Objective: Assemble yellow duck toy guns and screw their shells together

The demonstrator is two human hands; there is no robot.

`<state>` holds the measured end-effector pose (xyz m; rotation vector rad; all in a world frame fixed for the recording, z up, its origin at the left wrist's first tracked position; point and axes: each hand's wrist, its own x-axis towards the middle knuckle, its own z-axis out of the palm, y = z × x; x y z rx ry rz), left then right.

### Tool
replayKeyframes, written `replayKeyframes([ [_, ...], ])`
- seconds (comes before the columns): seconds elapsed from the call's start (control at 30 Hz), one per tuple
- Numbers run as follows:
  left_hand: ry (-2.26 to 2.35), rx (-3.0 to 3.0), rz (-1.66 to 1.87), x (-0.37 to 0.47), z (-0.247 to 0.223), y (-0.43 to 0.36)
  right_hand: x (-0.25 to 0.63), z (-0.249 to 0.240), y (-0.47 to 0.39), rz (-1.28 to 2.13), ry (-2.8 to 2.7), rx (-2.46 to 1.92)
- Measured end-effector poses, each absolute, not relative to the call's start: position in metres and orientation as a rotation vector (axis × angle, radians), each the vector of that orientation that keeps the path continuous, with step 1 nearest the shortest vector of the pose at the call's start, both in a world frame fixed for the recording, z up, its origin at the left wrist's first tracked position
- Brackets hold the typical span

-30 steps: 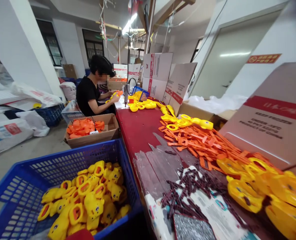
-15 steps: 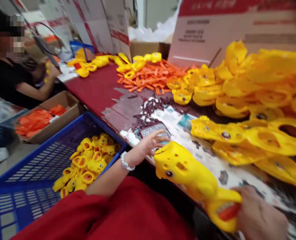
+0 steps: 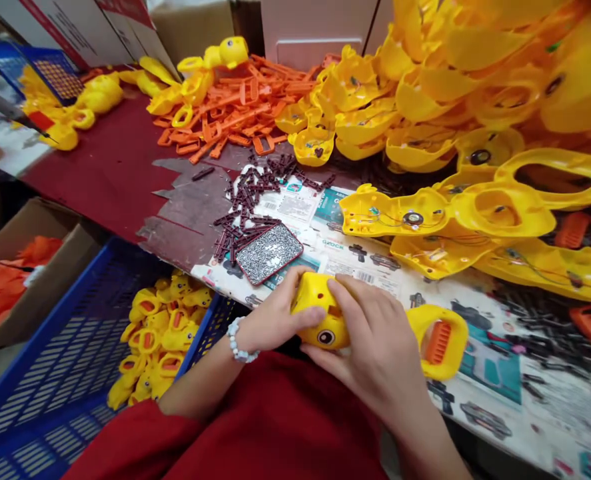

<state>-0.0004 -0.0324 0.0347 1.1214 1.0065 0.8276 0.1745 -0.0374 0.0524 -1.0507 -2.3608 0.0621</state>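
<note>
A yellow plastic toy duck (image 3: 325, 303) is gripped between both my hands, close to the table's front edge. My left hand (image 3: 285, 317), with a beaded bracelet on the wrist, wraps the end of its head, the thumb by the printed eye. My right hand (image 3: 370, 327) lies over its middle with the fingers curled round it. The ring-shaped handle end (image 3: 440, 343), with a ribbed orange insert, sticks out to the right of my right hand. Just beyond my left hand lies a shallow tray (image 3: 270, 253) full of small metal screws.
Dark brown plastic parts (image 3: 248, 207) surround the tray's far side. Behind them lies a heap of orange parts (image 3: 240, 100). Opened yellow shells (image 3: 420, 213) with wires are piled on the right. A blue crate (image 3: 50, 373) holding yellow toys (image 3: 162, 333) stands at lower left, beside a cardboard box (image 3: 35, 220).
My right hand has shifted from the handle end to the duck's middle. My left hand has closed round the head end. The duck is nearer my body, and the view has turned downward.
</note>
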Motion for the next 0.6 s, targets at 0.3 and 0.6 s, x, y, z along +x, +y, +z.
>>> replayKeyframes([
  [0.3,0.837,0.806,0.720,-0.012,0.021,-0.017,0.182,0.049,-0.028,0.210,-2.288,-1.028],
  [0.6,0.759,0.844,0.782,-0.009,0.021,-0.004,0.181,0.051,-0.024,0.297,-2.304,-1.078],
])
